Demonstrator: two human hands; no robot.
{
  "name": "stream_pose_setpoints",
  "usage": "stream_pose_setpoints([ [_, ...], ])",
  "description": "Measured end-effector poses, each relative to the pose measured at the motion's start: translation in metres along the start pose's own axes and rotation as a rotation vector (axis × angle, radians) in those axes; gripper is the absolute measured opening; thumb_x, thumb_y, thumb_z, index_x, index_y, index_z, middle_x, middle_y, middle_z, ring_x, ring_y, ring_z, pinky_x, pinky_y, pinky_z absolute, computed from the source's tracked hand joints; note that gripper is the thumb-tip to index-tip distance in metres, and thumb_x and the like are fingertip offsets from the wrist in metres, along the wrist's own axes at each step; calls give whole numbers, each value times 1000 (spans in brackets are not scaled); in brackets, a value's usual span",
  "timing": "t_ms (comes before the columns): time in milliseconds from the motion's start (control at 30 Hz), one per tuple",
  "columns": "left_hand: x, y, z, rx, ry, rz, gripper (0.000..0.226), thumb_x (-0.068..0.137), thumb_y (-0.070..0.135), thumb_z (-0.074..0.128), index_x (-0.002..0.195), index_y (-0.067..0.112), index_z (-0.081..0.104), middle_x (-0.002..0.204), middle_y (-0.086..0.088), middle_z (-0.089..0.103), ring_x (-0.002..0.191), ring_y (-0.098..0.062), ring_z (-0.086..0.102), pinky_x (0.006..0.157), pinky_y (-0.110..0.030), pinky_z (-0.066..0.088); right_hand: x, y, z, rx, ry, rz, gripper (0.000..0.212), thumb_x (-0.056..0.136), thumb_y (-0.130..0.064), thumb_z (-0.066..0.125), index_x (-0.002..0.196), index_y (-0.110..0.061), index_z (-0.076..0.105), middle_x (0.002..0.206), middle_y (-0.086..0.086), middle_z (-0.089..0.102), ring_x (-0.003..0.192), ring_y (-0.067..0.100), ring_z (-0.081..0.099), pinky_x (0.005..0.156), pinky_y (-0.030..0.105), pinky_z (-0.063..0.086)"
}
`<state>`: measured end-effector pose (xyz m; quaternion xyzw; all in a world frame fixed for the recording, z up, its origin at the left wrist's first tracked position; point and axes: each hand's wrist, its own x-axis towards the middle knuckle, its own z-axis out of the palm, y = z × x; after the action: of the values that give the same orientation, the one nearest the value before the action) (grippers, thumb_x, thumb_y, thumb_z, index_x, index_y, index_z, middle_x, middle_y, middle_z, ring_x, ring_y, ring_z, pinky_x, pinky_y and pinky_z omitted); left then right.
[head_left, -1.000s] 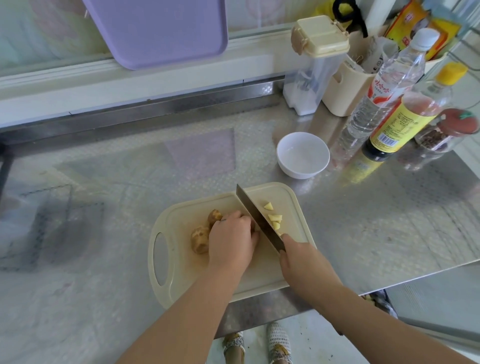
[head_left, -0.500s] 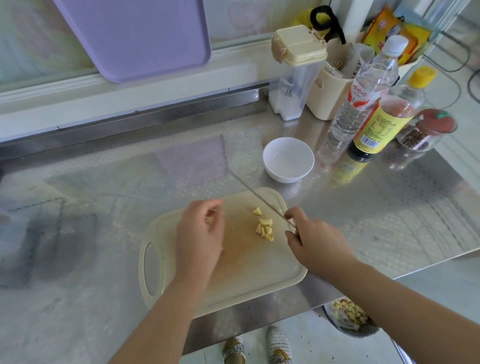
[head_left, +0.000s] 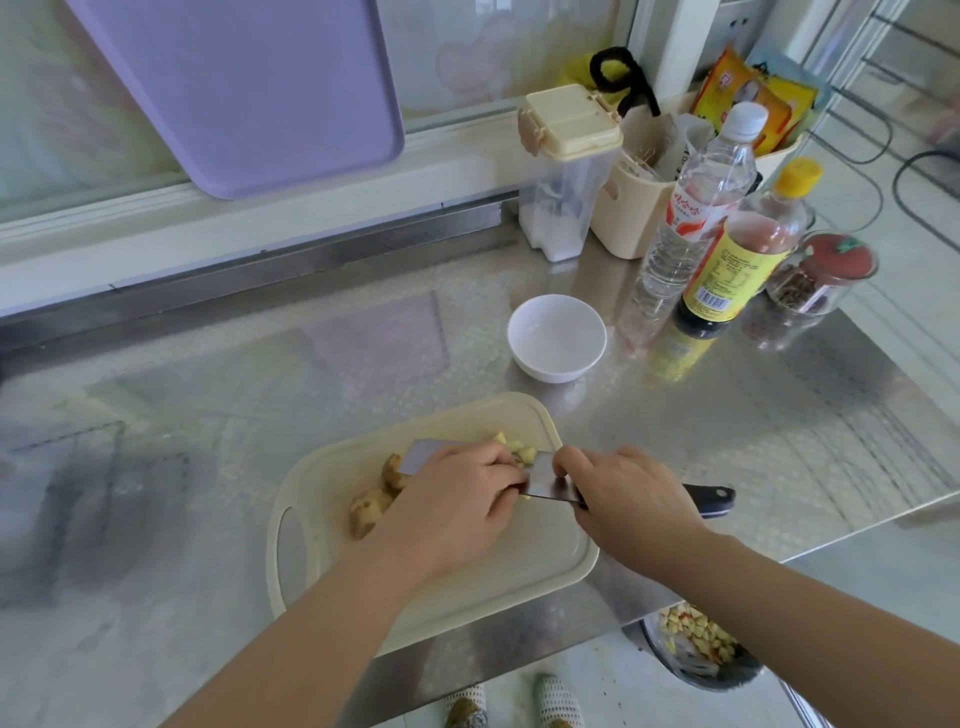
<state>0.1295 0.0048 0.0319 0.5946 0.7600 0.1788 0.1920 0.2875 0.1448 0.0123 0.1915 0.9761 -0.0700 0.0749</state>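
Item 1: right hand (head_left: 628, 499), over the right edge of the cutting board (head_left: 467, 587). Fingers are closed tight round the knife (head_left: 549, 480) where handle meets blade, and the thumb lies on the flat of the blade.

Item 2: left hand (head_left: 457, 499), above the board's middle. Fingers are bent and held together, laid over the blade's upper face. Whether they grip anything beneath cannot be told.

Item 3: knife, a broad cleaver. Its long axis runs across the board from left to right. The dark handle end sticks out past the board's right edge, and the blade's square end points left. The flat faces upward and is tilted slightly.

Item 4: chopped ginger pieces (head_left: 519, 449), pale yellow, at the blade's far edge, between the two hands.

Item 5: ginger root (head_left: 371, 506), uncut, lying on the board left of the left hand.

Item 6: white bowl (head_left: 556, 338), on the table (head_left: 753, 415) just beyond the board's far right corner.

Item 7: bottles (head_left: 727, 270), upright, beyond and right of the board.
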Motion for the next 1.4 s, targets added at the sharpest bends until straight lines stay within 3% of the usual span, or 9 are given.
stream_pose_setpoints([
  [167,17,-6,6,53,-41,-30,32,100,28,43,122,28,67,114,11,59,105,-14,55,99,-24,34,0,-3,2,11,-17,-9,17,96,-19,45,111,-27,44,96,-8,65,74,20,58,78,32,42],
  [400,39,-13,2,44,-120,-132,33,99,25,43,119,22,70,116,7,59,104,-18,58,94,-34,44,-1,-6,5,59,-13,-1,16,97,-22,47,111,-29,42,96,-10,66,73,19,58,71,30,38],
  [467,39,-15,-6,-9,-40,-159,32,99,24,45,121,24,69,120,7,59,105,-15,58,94,-32,45,-3,-5,7,103,-14,21,16,98,-26,49,111,-31,41,96,-10,67,74,20,58,67,29,37],
  [567,32,-21,-26,-94,188,-185,29,100,23,48,122,22,67,118,7,59,104,-8,56,92,-24,43,-4,-4,9,264,-44,93,20,97,-31,51,112,-35,39,93,-10,66,74,17,60,68,32,53],
  [733,-5,-46,-45,-177,557,-335,17,97,22,56,102,20,72,100,8,66,95,-3,58,82,-11,39,5,-23,14,593,-72,222,20,98,-28,48,116,-36,43,70,-3,62,57,14,60,53,35,53],
  [867,-37,-66,-28,-47,314,-495,21,96,36,55,95,22,70,94,7,62,91,-13,59,79,-30,46,15,-51,22,695,-87,239,13,99,-28,49,112,-25,51,71,-4,61,58,11,60,49,24,50],
  [967,-55,-70,-14,99,120,-507,26,92,41,59,116,32,65,112,9,58,106,-17,54,92,-36,46,19,-66,30,705,-126,289,12,98,-27,49,108,-22,50,80,1,64,67,19,63,64,41,56],
  [1200,-65,-67,5,375,84,-345,40,81,61,59,113,36,64,110,13,50,106,-15,45,93,-34,37,18,-62,43,634,-112,324,14,98,-27,48,112,-25,50,82,-3,64,73,16,62,72,43,58],
  [1400,-63,-56,21,494,120,-237,20,78,39,73,93,27,67,103,6,59,94,-20,55,79,-34,43,17,-45,44,600,-77,341,8,98,-26,47,103,-31,45,69,-5,59,60,13,59,55,34,50],
])
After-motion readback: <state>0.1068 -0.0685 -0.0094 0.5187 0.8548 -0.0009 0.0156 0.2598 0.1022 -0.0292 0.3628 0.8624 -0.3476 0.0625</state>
